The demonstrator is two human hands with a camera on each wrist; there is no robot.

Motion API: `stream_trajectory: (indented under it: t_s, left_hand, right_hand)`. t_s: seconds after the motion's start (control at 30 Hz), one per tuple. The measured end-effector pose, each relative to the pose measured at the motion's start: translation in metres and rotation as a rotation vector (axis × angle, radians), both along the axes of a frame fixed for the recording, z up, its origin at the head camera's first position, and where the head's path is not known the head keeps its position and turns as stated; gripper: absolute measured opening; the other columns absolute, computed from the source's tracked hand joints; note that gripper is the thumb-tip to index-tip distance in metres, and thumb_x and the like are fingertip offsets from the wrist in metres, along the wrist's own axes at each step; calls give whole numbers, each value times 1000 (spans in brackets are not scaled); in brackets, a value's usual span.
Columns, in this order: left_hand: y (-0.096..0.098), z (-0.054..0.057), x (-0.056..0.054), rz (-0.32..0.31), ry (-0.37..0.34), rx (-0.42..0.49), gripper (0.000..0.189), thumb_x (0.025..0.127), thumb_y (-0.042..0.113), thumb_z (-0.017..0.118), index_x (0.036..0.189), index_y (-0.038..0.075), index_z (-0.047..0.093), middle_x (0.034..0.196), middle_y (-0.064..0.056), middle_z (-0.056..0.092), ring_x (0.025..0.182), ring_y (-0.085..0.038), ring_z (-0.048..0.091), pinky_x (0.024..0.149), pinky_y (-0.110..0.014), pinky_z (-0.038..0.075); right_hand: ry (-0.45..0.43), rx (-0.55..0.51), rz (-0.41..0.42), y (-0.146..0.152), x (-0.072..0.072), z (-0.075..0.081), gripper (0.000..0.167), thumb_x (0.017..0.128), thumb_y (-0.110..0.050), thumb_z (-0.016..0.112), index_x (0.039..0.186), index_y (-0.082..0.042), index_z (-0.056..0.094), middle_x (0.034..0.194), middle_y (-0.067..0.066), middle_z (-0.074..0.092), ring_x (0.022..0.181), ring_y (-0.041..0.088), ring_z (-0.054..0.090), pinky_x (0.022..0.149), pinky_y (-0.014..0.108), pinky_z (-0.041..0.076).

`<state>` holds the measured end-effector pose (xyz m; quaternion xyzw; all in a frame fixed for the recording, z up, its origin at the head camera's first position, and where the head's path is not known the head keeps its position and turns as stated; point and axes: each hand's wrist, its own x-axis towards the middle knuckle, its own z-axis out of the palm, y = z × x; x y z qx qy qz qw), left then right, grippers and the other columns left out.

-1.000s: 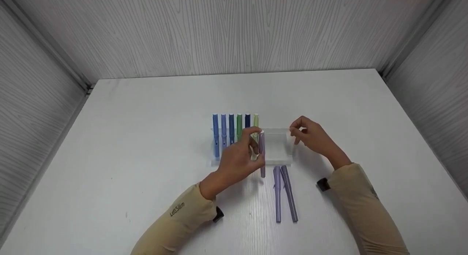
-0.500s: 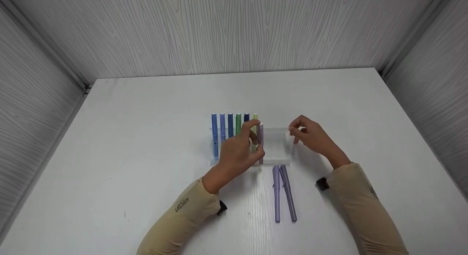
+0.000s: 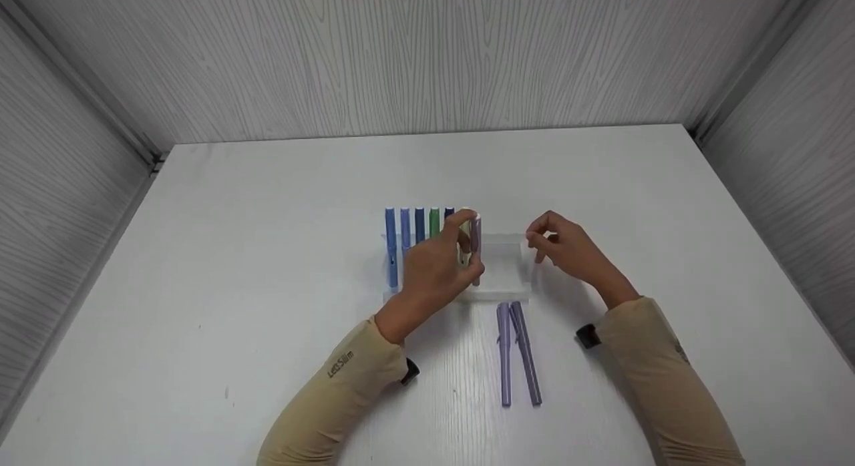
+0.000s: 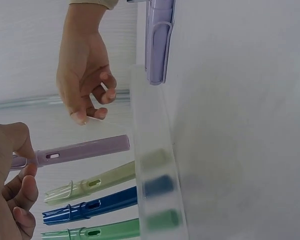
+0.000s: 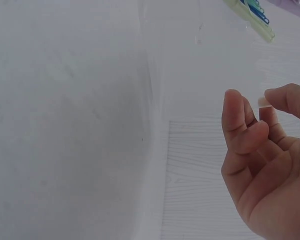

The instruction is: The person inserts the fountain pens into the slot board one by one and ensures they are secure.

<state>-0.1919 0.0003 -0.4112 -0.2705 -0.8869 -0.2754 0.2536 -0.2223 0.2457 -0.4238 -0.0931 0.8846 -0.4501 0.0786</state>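
Note:
In the head view my left hand [image 3: 427,272] pinches a light purple pen [image 3: 476,236] near its cap end, over a clear pen rack [image 3: 505,296]. The left wrist view shows this pen's barrel [image 4: 85,151] beside a yellow-green pen [image 4: 107,179] in the rack, its lower end close to the rack's frosted strip. My right hand [image 3: 564,249] has its thumb and forefinger pinching the rack's far right corner, the other fingers loosely curled. Two more pens, a lilac one [image 3: 505,352] and a darker purple one [image 3: 526,352], lie in front of the rack.
Several pens stand side by side in the rack's left part, among them a blue pen [image 3: 391,232] and a green pen [image 3: 435,220]. My left hand partly covers them. The white table [image 3: 267,252] is bounded by a wood-grained back wall [image 3: 427,59] and side walls.
My left hand has moved the light purple pen away from me, up beside the yellow-green pen. My right hand stays at the rack's corner. The two loose pens lie unchanged.

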Motion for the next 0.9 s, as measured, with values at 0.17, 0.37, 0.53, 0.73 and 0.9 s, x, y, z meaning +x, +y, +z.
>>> stream_trajectory:
  t_s: [0.17, 0.37, 0.53, 0.73, 0.9]
  left_hand:
    - [2, -3, -2, 8, 7, -20, 58, 82, 19, 70, 129, 19, 36, 80, 0, 66, 51, -8, 45, 46, -21, 29]
    - [3, -6, -4, -3, 31, -23, 57, 82, 18, 69, 129, 17, 37, 78, 0, 66, 49, -8, 43, 45, -22, 31]
    - [4, -6, -4, -6, 4, -39, 57, 83, 19, 69, 130, 18, 37, 78, 0, 66, 50, -7, 43, 45, -22, 32]
    - [5, -6, -4, 7, -65, -61, 58, 83, 21, 69, 131, 18, 38, 78, 0, 66, 52, -8, 44, 47, -22, 34]
    - [7, -7, -5, 23, -90, -71, 57, 83, 21, 69, 132, 18, 40, 79, 0, 67, 53, -7, 44, 47, -23, 34]
  right_hand:
    - [6, 1, 3, 0, 0, 0, 31, 100, -35, 49, 111, -6, 52, 102, 10, 60, 72, 12, 62, 61, 24, 45]
    - [10, -4, 13, 1, 1, 2, 28, 100, -32, 49, 110, -6, 53, 101, 10, 59, 75, 20, 64, 63, 25, 45]
    - [15, -1, 14, 1, 1, 1, 28, 100, -32, 49, 111, -6, 53, 101, 10, 59, 73, 15, 62, 62, 25, 45]
    - [26, 6, 9, 1, 0, -1, 27, 100, -31, 49, 110, -7, 53, 99, 9, 60, 71, 14, 62, 61, 25, 45]
    - [29, 8, 9, 1, -2, -3, 25, 100, -30, 50, 110, -7, 53, 99, 9, 60, 71, 15, 62, 60, 24, 45]
